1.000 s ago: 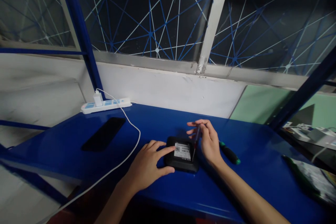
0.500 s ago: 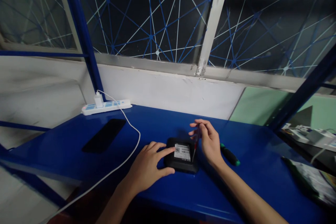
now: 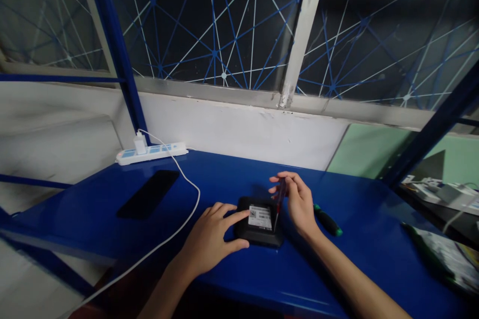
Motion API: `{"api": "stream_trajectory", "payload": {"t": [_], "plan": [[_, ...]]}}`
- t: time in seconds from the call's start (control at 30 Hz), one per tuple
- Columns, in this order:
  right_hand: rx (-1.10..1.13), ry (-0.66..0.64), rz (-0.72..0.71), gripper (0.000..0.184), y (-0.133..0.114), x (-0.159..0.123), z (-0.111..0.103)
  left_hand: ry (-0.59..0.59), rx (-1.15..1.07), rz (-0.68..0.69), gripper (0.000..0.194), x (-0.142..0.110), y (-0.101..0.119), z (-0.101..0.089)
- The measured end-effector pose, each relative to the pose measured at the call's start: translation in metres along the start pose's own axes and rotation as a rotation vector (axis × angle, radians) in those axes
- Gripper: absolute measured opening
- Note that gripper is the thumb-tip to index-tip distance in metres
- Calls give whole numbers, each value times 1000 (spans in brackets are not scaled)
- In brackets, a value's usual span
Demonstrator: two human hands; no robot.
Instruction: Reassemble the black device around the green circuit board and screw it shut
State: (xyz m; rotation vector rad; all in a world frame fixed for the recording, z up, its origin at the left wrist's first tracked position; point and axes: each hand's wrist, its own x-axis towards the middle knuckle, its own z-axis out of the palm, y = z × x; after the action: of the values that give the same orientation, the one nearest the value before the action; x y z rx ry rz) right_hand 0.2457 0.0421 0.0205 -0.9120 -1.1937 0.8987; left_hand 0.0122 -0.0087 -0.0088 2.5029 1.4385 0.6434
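A small black box-shaped device (image 3: 258, 238) with a white printed label (image 3: 261, 218) on its upper face lies on the blue table. My left hand (image 3: 209, 237) is at its left side, fingers spread; the index fingertip rests at the label's edge and the thumb lies by the near left corner. My right hand (image 3: 298, 203) is closed around a thin screwdriver (image 3: 279, 202) with a dark reddish handle. The screwdriver stands nearly upright, its metal tip down at the device's right side. Whether the tip sits in a screw, I cannot tell.
Right of my right hand lies a black-and-green handle-shaped tool (image 3: 328, 220). A dark phone-like slab (image 3: 148, 193) lies to the left, near a white cable (image 3: 197, 194) from a power strip (image 3: 157, 152). At the far right is a silvery plastic bag (image 3: 441, 254).
The screwdriver's handle has turned slightly between my right fingers, with its tip staying at the device. My left hand and the device look almost unmoved.
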Motion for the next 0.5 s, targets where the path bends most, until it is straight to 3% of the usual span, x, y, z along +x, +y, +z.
{"api": "stream_trajectory", "payload": {"t": [0.5], "plan": [[-72,10,-28,34,2,1,0,9,-2,-1,58,0,0,2]]}}
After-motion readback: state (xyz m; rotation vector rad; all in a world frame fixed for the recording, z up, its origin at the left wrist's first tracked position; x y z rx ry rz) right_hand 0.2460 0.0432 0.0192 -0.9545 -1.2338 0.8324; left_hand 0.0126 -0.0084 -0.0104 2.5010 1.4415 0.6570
